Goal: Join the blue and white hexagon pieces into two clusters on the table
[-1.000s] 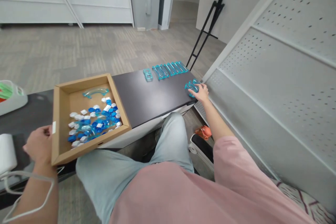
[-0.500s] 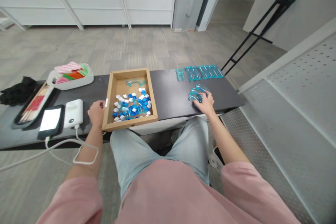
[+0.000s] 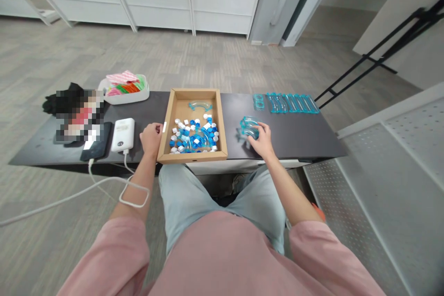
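My right hand (image 3: 262, 139) rests on a small pile of curved clear-blue plastic pieces (image 3: 248, 127) on the dark table (image 3: 294, 136), fingers curled over them. At the left side of a shallow cardboard tray (image 3: 166, 122) sits my left hand (image 3: 151, 138), closed and touching the tray's wall. The tray holds several small blue and white blocks (image 3: 192, 136) and curved clear-blue pieces. A row of straight clear-blue pieces (image 3: 289, 102) lies along the table's far edge to the right.
Left of the tray lie a white power bank (image 3: 122, 134) with a white cable, a dark phone (image 3: 95, 145), a white basket of coloured packets (image 3: 123, 87) and a black cloth (image 3: 52, 101). A perforated white panel (image 3: 388, 166) stands at right.
The view has swung left and centred on the table. My right hand has slid the curved blue pieces leftward toward the tray. My left hand stays at the tray's left side.
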Motion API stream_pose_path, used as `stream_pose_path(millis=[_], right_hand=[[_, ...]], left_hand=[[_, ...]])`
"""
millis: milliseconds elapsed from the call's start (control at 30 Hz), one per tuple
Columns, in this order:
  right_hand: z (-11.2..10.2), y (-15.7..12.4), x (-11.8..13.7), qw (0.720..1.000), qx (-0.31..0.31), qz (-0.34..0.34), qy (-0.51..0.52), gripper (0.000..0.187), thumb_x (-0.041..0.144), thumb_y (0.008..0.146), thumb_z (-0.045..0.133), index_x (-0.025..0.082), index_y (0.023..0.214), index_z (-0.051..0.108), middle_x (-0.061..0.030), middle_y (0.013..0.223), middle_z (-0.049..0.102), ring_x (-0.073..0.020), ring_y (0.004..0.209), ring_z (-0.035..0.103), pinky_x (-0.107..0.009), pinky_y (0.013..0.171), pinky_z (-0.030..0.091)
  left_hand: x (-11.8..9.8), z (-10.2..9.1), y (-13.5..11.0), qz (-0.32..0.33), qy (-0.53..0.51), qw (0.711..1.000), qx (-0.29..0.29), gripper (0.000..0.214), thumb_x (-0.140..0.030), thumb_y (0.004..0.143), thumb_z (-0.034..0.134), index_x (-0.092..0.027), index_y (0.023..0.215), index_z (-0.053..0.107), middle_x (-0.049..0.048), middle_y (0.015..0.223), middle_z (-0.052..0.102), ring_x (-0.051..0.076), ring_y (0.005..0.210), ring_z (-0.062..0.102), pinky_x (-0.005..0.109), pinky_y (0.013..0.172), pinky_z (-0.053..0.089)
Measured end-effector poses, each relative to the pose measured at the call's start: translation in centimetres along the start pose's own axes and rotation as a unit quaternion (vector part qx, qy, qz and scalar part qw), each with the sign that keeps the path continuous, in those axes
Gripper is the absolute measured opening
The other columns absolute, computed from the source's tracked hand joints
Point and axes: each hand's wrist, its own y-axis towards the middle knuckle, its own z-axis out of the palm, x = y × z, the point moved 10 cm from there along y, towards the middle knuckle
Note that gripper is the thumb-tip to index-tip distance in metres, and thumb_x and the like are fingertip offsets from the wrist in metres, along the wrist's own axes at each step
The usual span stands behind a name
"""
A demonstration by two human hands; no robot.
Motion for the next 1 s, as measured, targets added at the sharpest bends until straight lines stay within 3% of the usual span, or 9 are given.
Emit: stream_pose_path(millis=[233,367,467,600,700,767,1000], right_hand=[[-0.5,1.9,1.8,0.994,-0.050,-0.003,0.098,0.033,0.038,0.083,0.071,0.038,0.115,0.077,-0.0182,0.145,0.075,-0.0433,0.150,0.071,-0.071,0.140,0.053],[1.5,4.3,7.4,0.991,-0.022,-0.077,0.110,0.031,0.036,0.087,0.074,0.033,0.118,0.078,-0.0177,0.145,0.075,-0.0431,0.149,0.070,-0.067,0.138,0.053],[5.0,6.7,13.3,0.983,0.023,-0.141,0.112,0.031,0.033,0.092,0.074,0.029,0.122,0.078,-0.0160,0.147,0.074,-0.0390,0.148,0.069,-0.061,0.137,0.053],[11.7,9.1,19.9,0.973,0.124,-0.184,0.061,0.030,0.030,0.095,0.075,0.023,0.124,0.080,-0.0146,0.144,0.075,-0.0372,0.147,0.069,-0.057,0.134,0.053],[16.0,9.3,23.1,0.953,0.210,-0.219,0.000,0.034,0.030,0.099,0.077,0.021,0.131,0.082,-0.0159,0.152,0.077,-0.0391,0.152,0.066,-0.058,0.134,0.051],[17.5,9.4,24.1,0.938,0.252,-0.235,-0.027,0.035,0.031,0.100,0.077,0.020,0.133,0.082,-0.0157,0.155,0.078,-0.0393,0.153,0.066,-0.057,0.134,0.051],[16.6,14.5,25.7,0.949,0.246,-0.197,-0.007,0.034,0.024,0.101,0.074,0.017,0.133,0.079,-0.0134,0.132,0.087,-0.0315,0.124,0.081,-0.042,0.112,0.061]], left_hand=[[0.1,0.4,0.3,-0.005,-0.003,1.000,-0.004,0.033,-0.044,0.113,0.046,-0.033,0.114,0.077,0.0148,0.137,0.082,0.038,0.135,0.073,0.051,0.112,0.050],[0.1,0.5,0.1,-0.003,-0.005,1.000,-0.005,0.031,-0.043,0.115,0.046,-0.033,0.112,0.075,0.0141,0.137,0.083,0.037,0.136,0.073,0.052,0.115,0.049],[-0.1,0.5,0.0,-0.001,-0.006,1.000,-0.007,0.031,-0.043,0.115,0.046,-0.032,0.111,0.075,0.0145,0.136,0.083,0.037,0.135,0.073,0.052,0.116,0.048],[-0.3,0.5,-0.1,0.004,-0.008,1.000,-0.009,0.033,-0.042,0.115,0.045,-0.033,0.110,0.076,0.0137,0.134,0.083,0.036,0.133,0.074,0.051,0.114,0.047],[-0.3,0.5,-0.1,0.008,-0.010,1.000,-0.008,0.034,-0.042,0.115,0.045,-0.032,0.110,0.077,0.0146,0.134,0.084,0.036,0.132,0.074,0.052,0.113,0.047],[-0.3,0.6,-0.2,0.013,-0.012,1.000,-0.007,0.035,-0.043,0.115,0.046,-0.032,0.111,0.078,0.0151,0.134,0.084,0.036,0.131,0.074,0.053,0.113,0.047],[-0.4,0.8,-0.2,0.020,-0.011,1.000,-0.012,0.038,-0.043,0.117,0.045,-0.037,0.111,0.082,0.0143,0.132,0.084,0.039,0.132,0.072,0.055,0.114,0.049]])
